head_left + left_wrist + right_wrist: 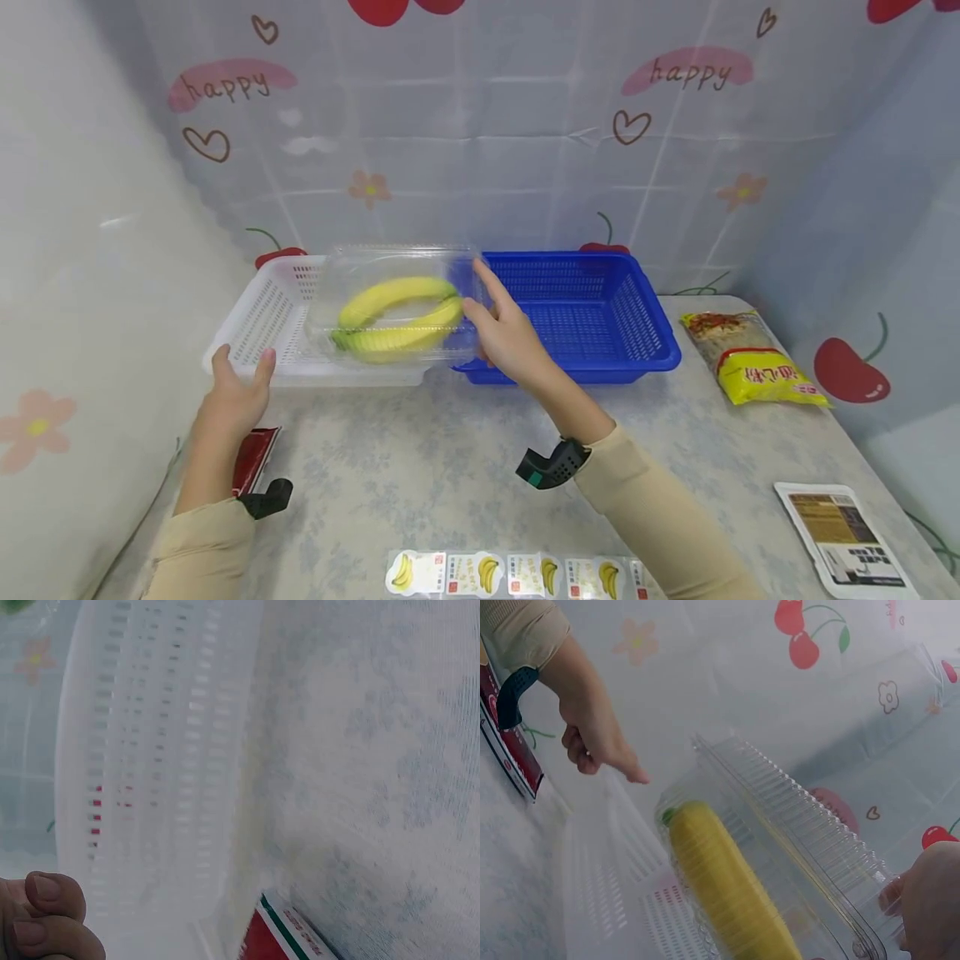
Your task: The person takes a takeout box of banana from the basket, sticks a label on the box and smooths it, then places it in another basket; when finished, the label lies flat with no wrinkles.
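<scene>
My right hand (510, 337) grips the right end of a clear plastic clamshell box (322, 317), its thumb and index finger along the side. Inside the box lie two yellow bananas (397, 337) with green ends. The box is held over the white basket (255, 325) and overlaps the edge of the blue basket in the head view. My left hand (232, 396) is at the white basket's front left corner, thumb apart from the fingers, nothing held. In the right wrist view the left hand (592, 735) shows loosely bent fingers and an extended thumb above the white basket.
A blue basket (656, 354) stands right of the white one. Further right are a yellow food bag (765, 371) and a white flat pack (847, 537). A dark red packet (253, 458) lies beside my left wrist. A strip of banana labels (487, 575) lies at the front.
</scene>
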Available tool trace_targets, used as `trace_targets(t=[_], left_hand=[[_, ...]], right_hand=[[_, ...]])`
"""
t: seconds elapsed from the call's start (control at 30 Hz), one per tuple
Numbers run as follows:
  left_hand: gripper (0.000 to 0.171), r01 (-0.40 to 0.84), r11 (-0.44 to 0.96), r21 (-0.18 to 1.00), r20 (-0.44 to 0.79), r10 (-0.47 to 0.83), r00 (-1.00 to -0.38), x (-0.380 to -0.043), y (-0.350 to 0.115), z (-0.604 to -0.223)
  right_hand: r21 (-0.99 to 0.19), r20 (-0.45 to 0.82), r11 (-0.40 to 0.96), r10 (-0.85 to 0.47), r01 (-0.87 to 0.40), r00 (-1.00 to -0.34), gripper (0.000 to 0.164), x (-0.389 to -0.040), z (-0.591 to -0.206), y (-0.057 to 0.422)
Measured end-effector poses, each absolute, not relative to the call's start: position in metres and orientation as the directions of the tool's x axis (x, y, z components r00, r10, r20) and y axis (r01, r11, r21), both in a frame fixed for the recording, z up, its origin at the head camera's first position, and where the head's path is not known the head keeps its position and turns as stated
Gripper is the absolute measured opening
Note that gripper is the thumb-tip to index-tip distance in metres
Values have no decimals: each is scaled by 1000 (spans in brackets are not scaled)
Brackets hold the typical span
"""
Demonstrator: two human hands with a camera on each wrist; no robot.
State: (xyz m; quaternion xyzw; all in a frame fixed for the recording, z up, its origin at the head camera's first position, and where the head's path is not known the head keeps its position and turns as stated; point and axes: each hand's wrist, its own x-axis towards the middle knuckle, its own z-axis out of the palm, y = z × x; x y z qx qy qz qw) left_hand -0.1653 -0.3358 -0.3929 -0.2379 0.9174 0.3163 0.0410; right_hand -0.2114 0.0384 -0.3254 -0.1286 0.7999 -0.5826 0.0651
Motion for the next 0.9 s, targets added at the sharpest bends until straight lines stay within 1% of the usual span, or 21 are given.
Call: trace_targets(t=[0.07,0.13,0.23,0.33,0.43,0.57,0.7,0.9], left_hand=[[91,-411,684,603,-166,-396,-903,-163,-327,-387],[81,-329,683,652,-94,-358,-929,-159,-316,-377],[73,-185,690,700,7,-266,-964,-151,-296,-358],[73,-60,699,712,76,-162,-984,-142,-275,-341],[80,18,714,700,114,-87,-990,-137,-258,-331],[87,47,746,665,131,-55,-990,-134,-243,-324],[89,40,767,640,104,-36,-994,-133,-235,-323],[95,48,768,639,73,1,-997,-130,-225,-325]], right_hand=[[-949,48,285,-282,-131,-958,54,-210,-326,41],[-951,55,277,-288,-138,-956,54,-208,-326,43],[-954,63,262,-295,-144,-953,54,-205,-327,47],[-957,69,250,-298,-148,-952,55,-203,-328,51],[-956,73,250,-301,-153,-951,55,-200,-329,54],[-952,78,260,-305,-161,-949,55,-195,-330,57],[-951,88,257,-308,-172,-947,55,-191,-330,61],[-945,101,265,-318,-191,-943,55,-182,-333,67]])
